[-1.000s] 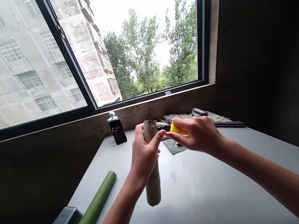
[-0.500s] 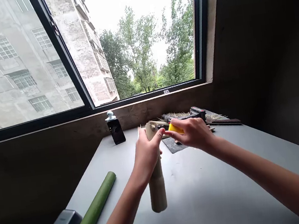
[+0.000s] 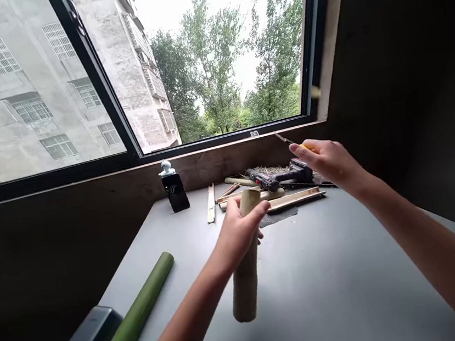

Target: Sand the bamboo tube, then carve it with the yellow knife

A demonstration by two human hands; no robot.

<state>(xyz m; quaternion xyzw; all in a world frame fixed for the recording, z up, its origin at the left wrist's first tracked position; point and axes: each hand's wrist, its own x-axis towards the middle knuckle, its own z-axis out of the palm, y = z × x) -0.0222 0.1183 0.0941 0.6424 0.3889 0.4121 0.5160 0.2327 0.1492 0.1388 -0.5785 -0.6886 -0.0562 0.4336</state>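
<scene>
My left hand (image 3: 241, 232) is wrapped round a pale, dried bamboo tube (image 3: 246, 284) above the table, its upper end leaning slightly right and away from me. My right hand (image 3: 330, 163) grips a yellow-handled knife (image 3: 283, 139), the narrow blade pointing up and left. Most of the handle is hidden in the fist. The blade is clear of the tube. A small blurred yellowish chip (image 3: 316, 92) shows in the air above my right hand.
Split bamboo pieces (image 3: 295, 199) and a cordless drill (image 3: 280, 176) lie at the back of the grey table (image 3: 328, 280). A phone (image 3: 175, 192) stands upright at back left. A green bamboo pole (image 3: 133, 315) lies at left beside a dark box (image 3: 88, 339).
My right hand has lifted the knife off the tube's top end, up and to the right. The tube's upper end has tilted right in my left hand. A chip has appeared in the air.
</scene>
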